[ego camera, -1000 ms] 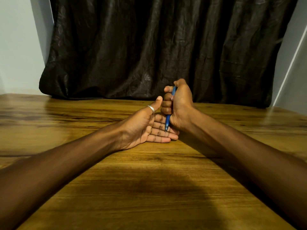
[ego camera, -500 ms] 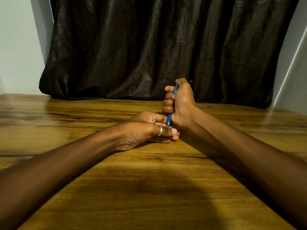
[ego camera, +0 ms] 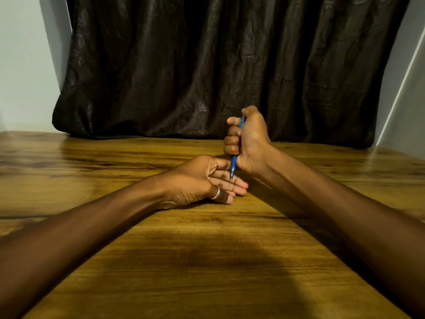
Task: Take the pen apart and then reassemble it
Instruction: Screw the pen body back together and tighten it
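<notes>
Most of pen hidden in right hand (fisted), tip showing.

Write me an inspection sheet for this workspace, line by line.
Surface: wooden table, glossy.
Job's things: blue pen, upright, tip down; no loose parts seen.
Clutter: nothing seen.
Hands: right hand fisted around the pen; left hand on the table, fingers under the pen tip, a ring on the thumb.
Cables: nothing seen.
Surroundings: dark curtain behind the table, pale walls either side.
</notes>
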The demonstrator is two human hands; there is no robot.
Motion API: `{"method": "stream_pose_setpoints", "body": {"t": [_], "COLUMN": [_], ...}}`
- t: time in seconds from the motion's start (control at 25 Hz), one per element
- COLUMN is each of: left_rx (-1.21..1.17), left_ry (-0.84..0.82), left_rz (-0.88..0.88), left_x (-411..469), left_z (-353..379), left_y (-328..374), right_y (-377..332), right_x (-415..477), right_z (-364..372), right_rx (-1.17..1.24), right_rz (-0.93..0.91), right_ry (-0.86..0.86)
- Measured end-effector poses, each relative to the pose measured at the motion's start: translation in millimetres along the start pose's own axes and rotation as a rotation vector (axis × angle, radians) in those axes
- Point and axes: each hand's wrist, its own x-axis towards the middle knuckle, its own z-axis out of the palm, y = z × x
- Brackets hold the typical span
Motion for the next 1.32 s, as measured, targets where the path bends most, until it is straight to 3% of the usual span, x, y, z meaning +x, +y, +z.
{"method": "stream_pose_setpoints", "body": {"t": [1.16, 1.32], "left_rx": [-0.042, -0.043], "left_ry": [0.095, 0.219], "left_rz": [0.02, 0.061], "left_x": [-2.6, -2.6], "left_z": [5.0, 8.6], "left_y": [0.8, 5.2], "right_y": [0.3, 0.2], "right_x": [0.0, 0.2], "right_z": [-0.1, 0.1], "right_rx": [0.0, 0.024], "right_rz": [0.011, 0.011], "right_ry": [-0.005, -0.021]}}
